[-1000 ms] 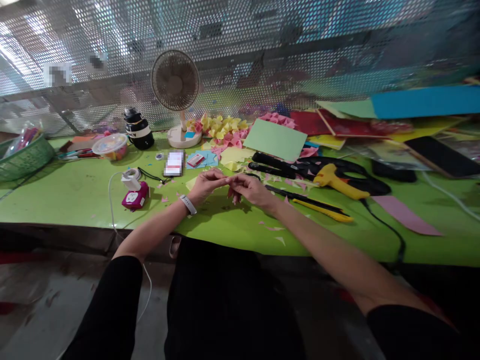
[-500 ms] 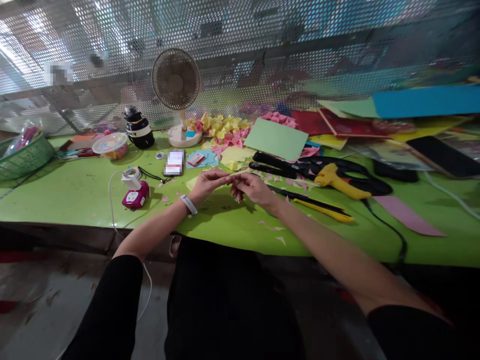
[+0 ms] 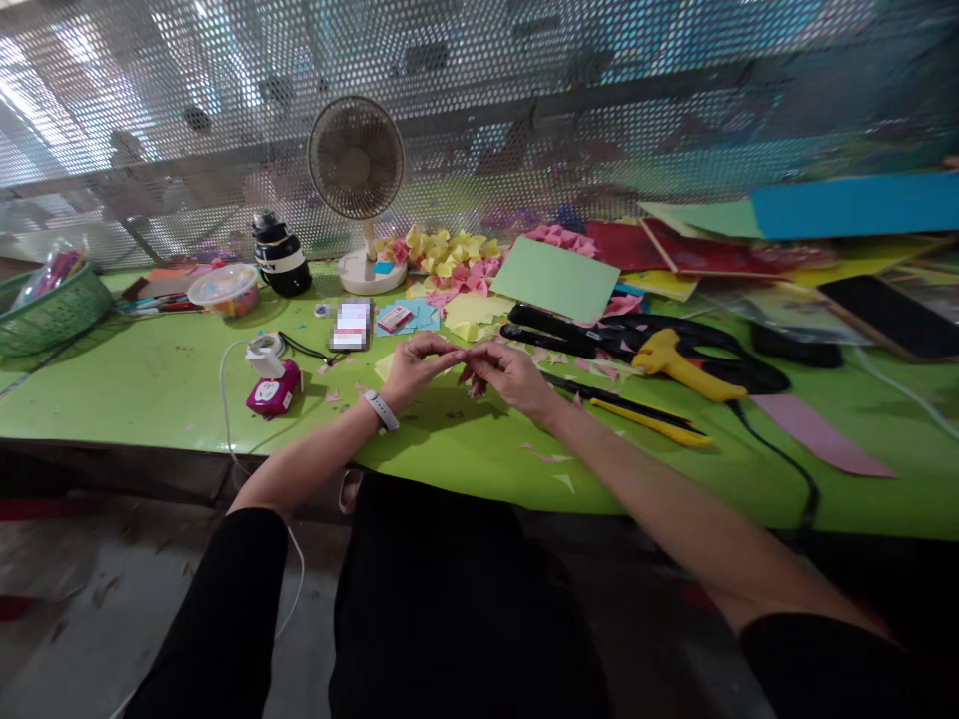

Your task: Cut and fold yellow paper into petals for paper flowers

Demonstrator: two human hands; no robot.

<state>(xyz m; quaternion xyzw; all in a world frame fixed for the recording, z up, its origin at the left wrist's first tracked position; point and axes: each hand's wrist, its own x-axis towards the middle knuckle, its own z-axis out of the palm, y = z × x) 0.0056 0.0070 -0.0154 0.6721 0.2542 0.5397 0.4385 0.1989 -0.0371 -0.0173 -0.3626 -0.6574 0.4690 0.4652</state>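
Over the near middle of the green table (image 3: pixel 172 404), my left hand (image 3: pixel 415 369) and my right hand (image 3: pixel 510 377) meet at the fingertips. Both are closed in a pinch on a small piece of yellow paper, mostly hidden by the fingers. A flat yellow sheet (image 3: pixel 385 366) lies partly behind my left hand. Just beyond are pale yellow paper squares (image 3: pixel 472 310) and a heap of folded yellow paper pieces (image 3: pixel 450 250) with pink ones (image 3: pixel 476 280). Right of my right hand lies a yellow-handled cutter (image 3: pixel 651 421).
A fan (image 3: pixel 356 160), a black bottle (image 3: pixel 283 262), a phone (image 3: pixel 351 325) and a purple plug adapter (image 3: pixel 274 391) stand or lie at left. To the right are black scissors (image 3: pixel 550 333), a yellow glue gun (image 3: pixel 674 364) with its cord, and a light green sheet (image 3: pixel 558 280).
My hands stay together at nearly the same spot, fingertips shifting slightly. The pale paper edge seen earlier along my right fingers is now mostly hidden. The view has shifted slightly.
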